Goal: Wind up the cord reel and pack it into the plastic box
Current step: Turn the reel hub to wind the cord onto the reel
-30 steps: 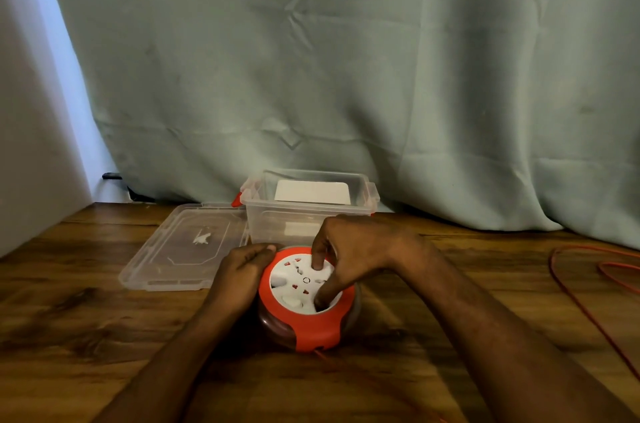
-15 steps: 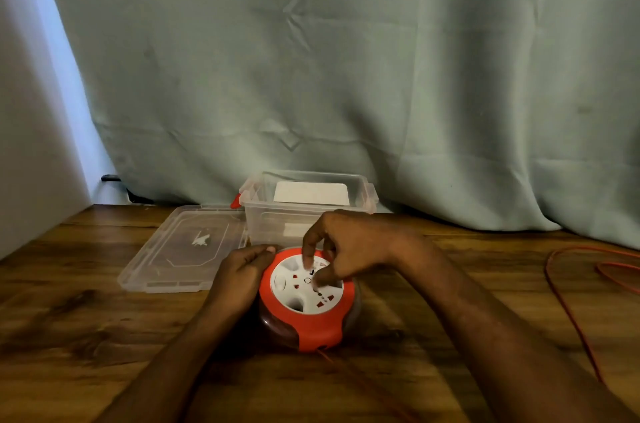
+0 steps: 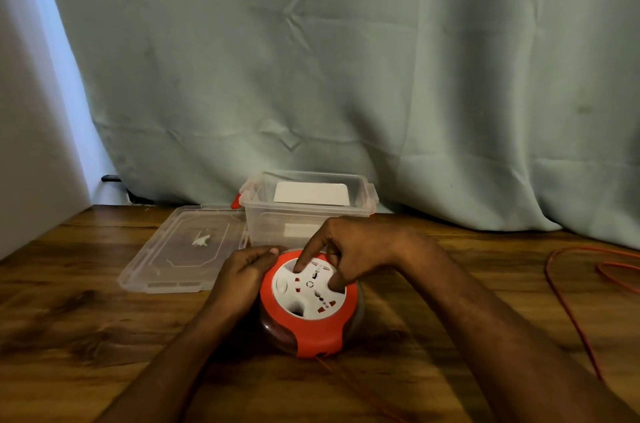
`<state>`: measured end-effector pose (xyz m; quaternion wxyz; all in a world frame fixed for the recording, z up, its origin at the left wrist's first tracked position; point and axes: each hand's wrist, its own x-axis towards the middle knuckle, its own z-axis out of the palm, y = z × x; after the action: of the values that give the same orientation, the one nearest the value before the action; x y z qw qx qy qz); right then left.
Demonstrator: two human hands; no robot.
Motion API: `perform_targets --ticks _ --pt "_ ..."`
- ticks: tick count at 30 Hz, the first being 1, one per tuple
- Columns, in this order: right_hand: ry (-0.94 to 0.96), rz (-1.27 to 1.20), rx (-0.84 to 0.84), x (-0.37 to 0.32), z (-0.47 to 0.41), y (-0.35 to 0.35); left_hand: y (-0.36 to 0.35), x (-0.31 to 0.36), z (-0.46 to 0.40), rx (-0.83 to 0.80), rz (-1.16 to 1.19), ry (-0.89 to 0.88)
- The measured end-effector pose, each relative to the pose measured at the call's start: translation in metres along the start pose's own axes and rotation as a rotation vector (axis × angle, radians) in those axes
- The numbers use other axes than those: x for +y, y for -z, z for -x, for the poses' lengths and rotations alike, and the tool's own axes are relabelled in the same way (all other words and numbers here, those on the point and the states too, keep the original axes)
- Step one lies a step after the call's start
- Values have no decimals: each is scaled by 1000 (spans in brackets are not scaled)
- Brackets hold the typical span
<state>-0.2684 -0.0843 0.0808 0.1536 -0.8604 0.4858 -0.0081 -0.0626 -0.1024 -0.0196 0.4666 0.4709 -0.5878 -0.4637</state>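
Cord reel (image 3: 308, 301): it sits flat on the wooden table (image 3: 86, 336), right in front of the person, round and orange with a white top.
Left hand (image 3: 242, 270): it wraps around the left side of the reel and holds it so it does not slide.
Right hand (image 3: 353, 249): its fingers are curled, and a fingertip and the thumb push down on the white top to turn it.
Orange cord (image 3: 568, 315): a lot of it lies loose on the table to the right, so I think the winding is far from done.
Plastic box (image 3: 304, 214): it stands open just behind the reel, with a white card inside.
Lid (image 3: 180, 249): it lies flat beside the box, on the left.
How to do it well: keep the left hand firm, turn the top in smooth round circles, and go slow so the cord slides in without knots.
Watch out: the loose cord may snag or loop, so stop and pull it straight if it catches.
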Motion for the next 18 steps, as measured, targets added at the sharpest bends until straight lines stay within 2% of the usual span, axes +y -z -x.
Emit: perform_targets --ticks 6,18 --pt "-33 -12 15 2 0 -1 0 0 0 28 8 -4" --pt "-111 118 33 -10 -6 -11 -1 -1 -1 27 12 -12"
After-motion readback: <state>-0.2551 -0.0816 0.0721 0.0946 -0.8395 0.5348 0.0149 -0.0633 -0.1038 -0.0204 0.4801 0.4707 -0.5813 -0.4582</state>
